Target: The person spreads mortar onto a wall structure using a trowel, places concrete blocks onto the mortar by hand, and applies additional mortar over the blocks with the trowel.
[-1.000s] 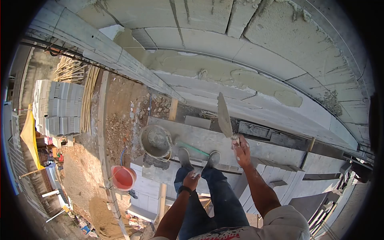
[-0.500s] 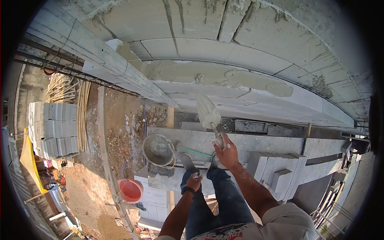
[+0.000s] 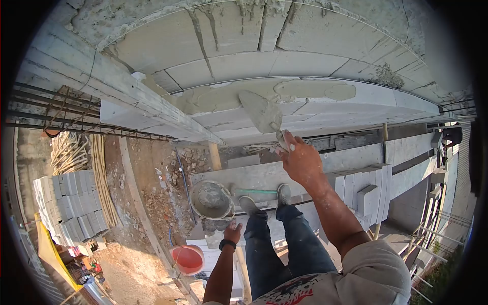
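My right hand is closed round the handle of a masonry trowel. The mortar-coated blade points up and left, its tip at the mortar bed along the top of the white block wall. My left hand hangs low, fingers curled, with nothing visible in it. Just above it stands a bucket of grey mortar. Between the bucket and my shoes lies a thin green stick.
White blocks are stacked on the planks at right. A red bucket sits lower left. Upper left runs a long beam beside steel bars. On the ground below stand a block pallet and bamboo poles.
My right hand has raised the trowel towards the wall, and the blade now meets the mortar bed. The left hand has moved from my knee towards the mortar bucket. The view has shifted.
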### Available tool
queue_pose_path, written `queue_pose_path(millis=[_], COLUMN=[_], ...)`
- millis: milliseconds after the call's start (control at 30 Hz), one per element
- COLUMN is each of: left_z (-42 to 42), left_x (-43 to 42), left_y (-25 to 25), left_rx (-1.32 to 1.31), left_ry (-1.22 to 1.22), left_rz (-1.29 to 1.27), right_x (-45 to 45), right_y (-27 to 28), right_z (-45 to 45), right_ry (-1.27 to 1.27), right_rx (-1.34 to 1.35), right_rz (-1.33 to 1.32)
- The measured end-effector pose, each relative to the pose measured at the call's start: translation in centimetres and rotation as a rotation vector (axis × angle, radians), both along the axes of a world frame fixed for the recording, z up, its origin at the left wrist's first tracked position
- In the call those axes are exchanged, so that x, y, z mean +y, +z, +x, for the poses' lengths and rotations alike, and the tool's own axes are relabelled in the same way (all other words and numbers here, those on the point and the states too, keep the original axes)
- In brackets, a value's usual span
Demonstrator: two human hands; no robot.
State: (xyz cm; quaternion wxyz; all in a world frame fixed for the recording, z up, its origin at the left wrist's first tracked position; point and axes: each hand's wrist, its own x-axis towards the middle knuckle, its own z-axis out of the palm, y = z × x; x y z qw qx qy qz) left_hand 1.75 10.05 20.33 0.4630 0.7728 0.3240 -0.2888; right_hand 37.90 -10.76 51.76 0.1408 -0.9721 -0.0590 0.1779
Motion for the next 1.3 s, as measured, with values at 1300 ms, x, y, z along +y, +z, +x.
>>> queue_pose_path(millis=[1300], left_z=[6.2], left_x=[-10.0], left_y=[0.9], left_rx=[0.031], left_ry=[-0.072], left_rz=[-0.013], right_x=[-15.7], right_y=[-3.5], right_z=[-0.6], right_ry=[-0.195], right_rx=[-0.044], right_rz=[0.114])
